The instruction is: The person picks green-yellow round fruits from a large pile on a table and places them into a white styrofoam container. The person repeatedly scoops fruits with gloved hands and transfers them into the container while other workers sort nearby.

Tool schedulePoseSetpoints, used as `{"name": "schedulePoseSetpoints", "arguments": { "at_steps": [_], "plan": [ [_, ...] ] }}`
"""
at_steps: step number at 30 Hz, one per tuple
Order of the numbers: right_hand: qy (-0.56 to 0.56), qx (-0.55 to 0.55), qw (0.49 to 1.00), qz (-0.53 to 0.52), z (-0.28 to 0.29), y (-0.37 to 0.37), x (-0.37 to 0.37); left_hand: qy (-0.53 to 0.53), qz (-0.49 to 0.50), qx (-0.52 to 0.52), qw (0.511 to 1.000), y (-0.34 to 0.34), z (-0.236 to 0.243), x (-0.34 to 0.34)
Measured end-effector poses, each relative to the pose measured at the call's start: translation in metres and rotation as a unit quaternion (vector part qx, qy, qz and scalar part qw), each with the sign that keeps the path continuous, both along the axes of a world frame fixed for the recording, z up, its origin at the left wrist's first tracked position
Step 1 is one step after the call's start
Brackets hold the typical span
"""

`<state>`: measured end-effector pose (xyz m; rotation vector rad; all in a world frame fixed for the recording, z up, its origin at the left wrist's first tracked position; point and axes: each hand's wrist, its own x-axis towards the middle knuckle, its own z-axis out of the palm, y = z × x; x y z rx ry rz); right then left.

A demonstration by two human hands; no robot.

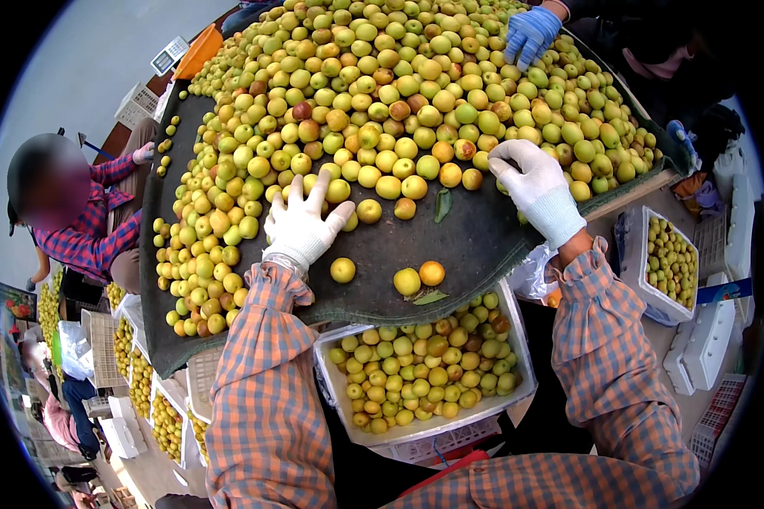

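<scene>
On a dark sloping mat [297,259] lies a big pile of small yellow-green round fruit [416,68], some with reddish patches. My left hand [305,222], in a white glove, has its fingers spread at the lower edge of the pile, among loose fruit. My right hand [530,187], also gloved, is at the pile's right edge with curled fingers pinched together; I cannot make out what, if anything, they hold. Between my hands are a green leaf [442,205] and a few loose fruit [407,282] near the mat's front. Below stands a white crate [337,407] full of fruit.
A co-worker's blue-gloved hand [530,36] rests on the pile's far right. A person in plaid [85,246] is at the left. Fruit crates stand at right [671,267] and lower left [157,416]. An orange scoop [199,51] and a scale [169,55] are at the back left.
</scene>
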<state>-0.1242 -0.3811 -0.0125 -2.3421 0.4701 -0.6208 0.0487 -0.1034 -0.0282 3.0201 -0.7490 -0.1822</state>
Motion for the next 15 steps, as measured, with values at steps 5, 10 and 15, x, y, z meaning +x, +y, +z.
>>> {"name": "schedulePoseSetpoints", "arguments": {
  "at_steps": [5, 10, 15],
  "plan": [
    [0.049, -0.045, 0.998, -0.024, -0.012, -0.006, 0.001, 0.275, -0.204, -0.104, 0.934, 0.012, 0.049, -0.020],
    [0.049, -0.099, 0.993, -0.052, -0.025, -0.010, 0.009, 0.172, -0.086, -0.364, 0.911, -0.025, 0.059, -0.004],
    [0.098, -0.178, 0.976, -0.076, -0.023, 0.002, 0.012, -0.110, -0.129, -0.190, 0.967, -0.082, 0.012, 0.012]
  ]
}}
